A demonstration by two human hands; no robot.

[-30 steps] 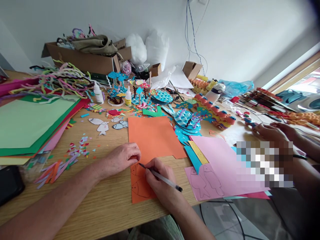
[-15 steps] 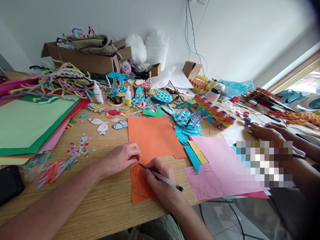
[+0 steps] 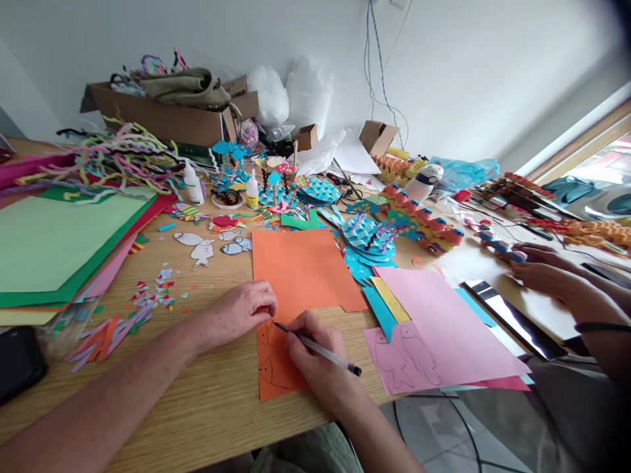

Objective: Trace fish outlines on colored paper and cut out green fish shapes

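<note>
An orange sheet (image 3: 300, 263) lies on the wooden table, with fish outlines drawn on its lower left part. My right hand (image 3: 318, 358) grips a pen (image 3: 328, 355), its tip touching or just over the sheet near the upper fish outline. Curled fingers of my left hand (image 3: 246, 310) rest at the sheet's left edge; whether they pinch anything is hidden. Right of these, a pink sheet (image 3: 444, 328) bears more fish outlines. Cut-out paper fish (image 3: 201, 251) lie beyond my left hand.
Coloured sheets (image 3: 64, 243) are stacked at left, near a black phone (image 3: 22, 361). Glue bottles (image 3: 193, 184), blue paper crafts (image 3: 367, 236) and a cardboard box (image 3: 158, 115) stand farther back. Another person's hands (image 3: 547, 269) work at right, beside a dark glossy phone-like object (image 3: 513, 318).
The other person's hands have moved back and to the right, uncovering the glossy object. My own hands and the pen look almost unmoved.
</note>
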